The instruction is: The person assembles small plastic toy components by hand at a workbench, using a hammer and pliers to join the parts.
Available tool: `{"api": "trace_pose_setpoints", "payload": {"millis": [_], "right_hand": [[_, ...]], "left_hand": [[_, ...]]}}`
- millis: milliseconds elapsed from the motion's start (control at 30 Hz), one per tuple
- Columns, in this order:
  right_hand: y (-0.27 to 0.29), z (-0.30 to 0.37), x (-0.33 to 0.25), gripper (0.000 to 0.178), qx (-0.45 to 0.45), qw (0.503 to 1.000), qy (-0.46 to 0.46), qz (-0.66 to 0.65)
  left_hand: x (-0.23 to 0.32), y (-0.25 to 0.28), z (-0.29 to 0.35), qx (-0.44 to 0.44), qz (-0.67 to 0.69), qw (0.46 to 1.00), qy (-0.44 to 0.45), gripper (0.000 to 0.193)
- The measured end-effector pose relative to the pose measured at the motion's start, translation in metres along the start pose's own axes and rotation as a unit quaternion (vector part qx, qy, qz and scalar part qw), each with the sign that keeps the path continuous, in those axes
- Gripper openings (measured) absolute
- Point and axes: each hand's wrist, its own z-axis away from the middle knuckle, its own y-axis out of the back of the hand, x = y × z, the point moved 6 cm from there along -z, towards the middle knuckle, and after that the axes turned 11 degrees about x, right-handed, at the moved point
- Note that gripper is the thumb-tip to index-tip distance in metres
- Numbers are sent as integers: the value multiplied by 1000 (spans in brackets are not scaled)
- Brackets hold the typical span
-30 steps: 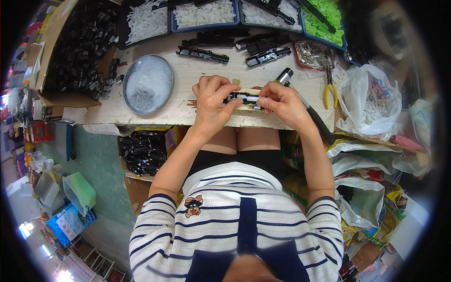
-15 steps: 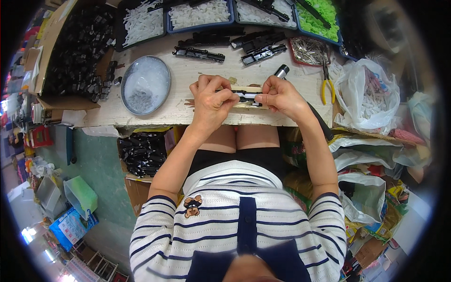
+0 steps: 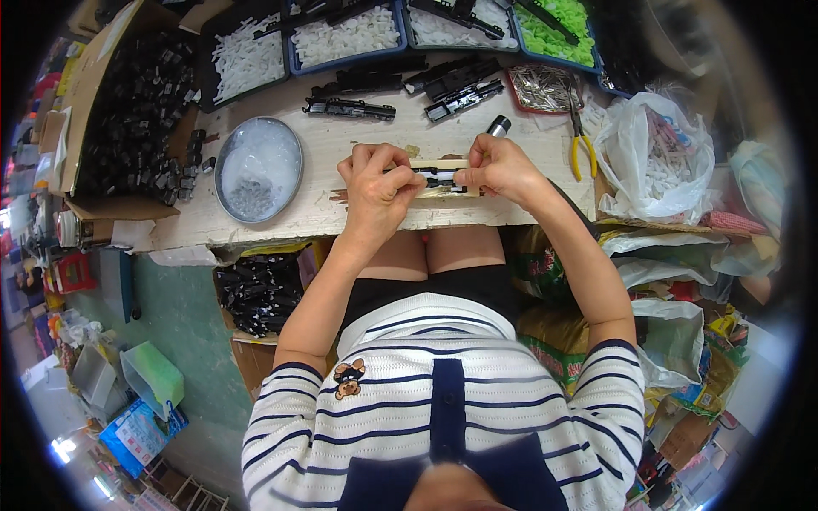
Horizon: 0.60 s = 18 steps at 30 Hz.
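Near the table's front edge, a narrow black plastic part (image 3: 440, 181) with a white piece along it lies in a pale wooden holder (image 3: 446, 163). My left hand (image 3: 377, 185) has its fingers pinched at the part's left end; its fingertips hide what is between them. From the other side my right hand (image 3: 504, 173) presses thumb and forefinger together on the part's right end. A black and silver cylindrical tool (image 3: 498, 127) lies just beyond my right hand. Several similar black assemblies (image 3: 351, 109) rest farther back on the table.
A round metal dish of whitish grease (image 3: 258, 170) stands left, beside a cardboard box of small black parts (image 3: 141, 128). Trays of white pieces (image 3: 345, 40) and green pieces (image 3: 554, 34) line the back. Yellow-handled pliers (image 3: 583, 156), a red tray of metal pins (image 3: 544, 88) and a plastic bag (image 3: 656, 162) are right.
The whole view has shifted slightly. Both hands stay at the black part, with the right thumb and fingers a little changed in position along it.
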Motion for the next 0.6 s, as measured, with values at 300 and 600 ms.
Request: {"api": "trace_pose_setpoints", "payload": {"millis": [300, 600], "right_hand": [[16, -8, -53, 18, 79, 911, 291, 282], [21, -50, -71, 23, 279, 783, 429, 353]], "left_hand": [[0, 0, 2, 20, 13, 1000, 0, 10], [1, 0, 2, 12, 18, 1000, 6, 11]]}}
